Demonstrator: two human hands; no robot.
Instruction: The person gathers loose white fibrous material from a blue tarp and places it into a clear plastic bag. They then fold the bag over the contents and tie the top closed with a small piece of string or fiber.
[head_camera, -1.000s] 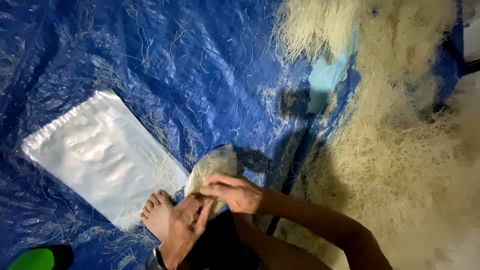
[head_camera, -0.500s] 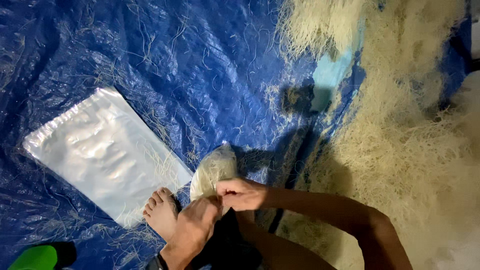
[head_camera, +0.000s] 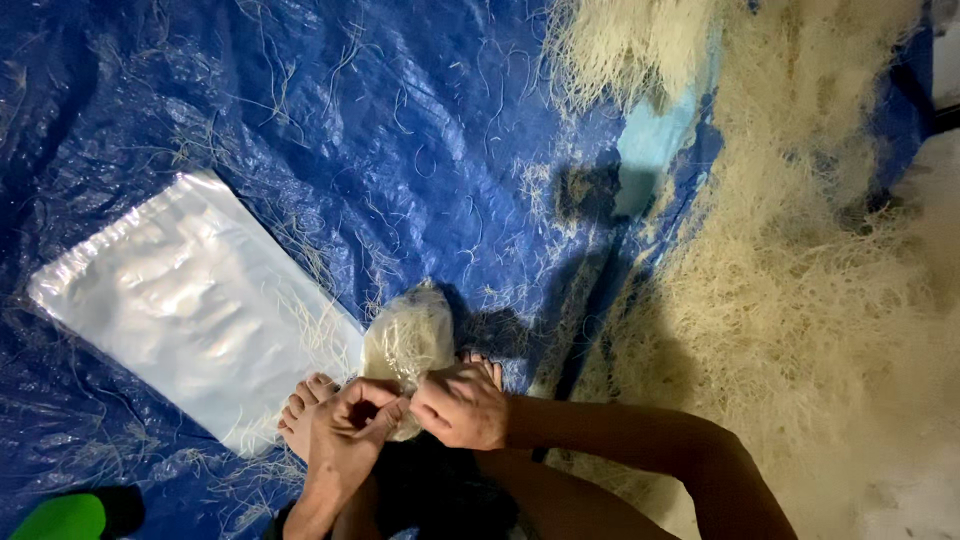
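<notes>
A small clear plastic bag stuffed with pale dry noodle-like strands (head_camera: 405, 340) stands on the blue tarp (head_camera: 330, 120) just in front of my bare feet (head_camera: 303, 408). My left hand (head_camera: 348, 428) and my right hand (head_camera: 462, 405) both pinch the bag's near end, fingers closed on the plastic. The bag's far end points away from me. The mouth of the bag is hidden under my fingers.
A flat stack of empty clear plastic bags (head_camera: 190, 300) lies on the tarp to the left. A large heap of pale strands (head_camera: 800, 260) fills the right side. Loose strands litter the tarp. A green object (head_camera: 62, 518) shows at the bottom left corner.
My hands have stayed on the filled bag's near end; the right hand has slid closer to the left, and the bag now stands a little more upright.
</notes>
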